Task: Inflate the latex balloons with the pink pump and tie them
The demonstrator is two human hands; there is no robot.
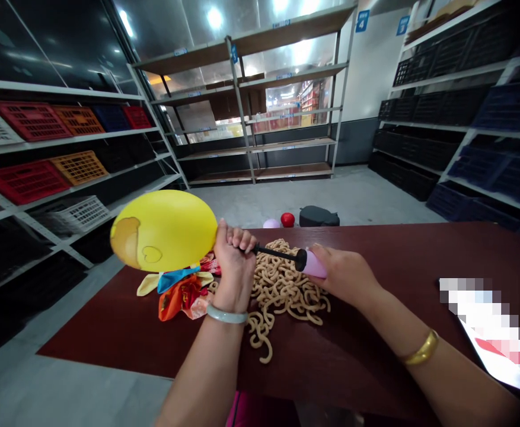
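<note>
A large yellow balloon, inflated and printed with a pattern at its far left end, stretches out to the left of my left hand. That hand is closed around the balloon's neck and the near end of a hand balloon pump. The pump's black rod runs right from my left fist to a lilac barrel. My right hand is wrapped round this barrel. Under the pump lies a heap of beige, curled, rope-like pieces. Just left of my left wrist are several bright cloth-like pieces, orange, blue and pale yellow.
The dark red table bears a phone or tablet at the right. Beyond its far edge are a red balloon, a lilac one and a dark grey object. Racks with crates stand around.
</note>
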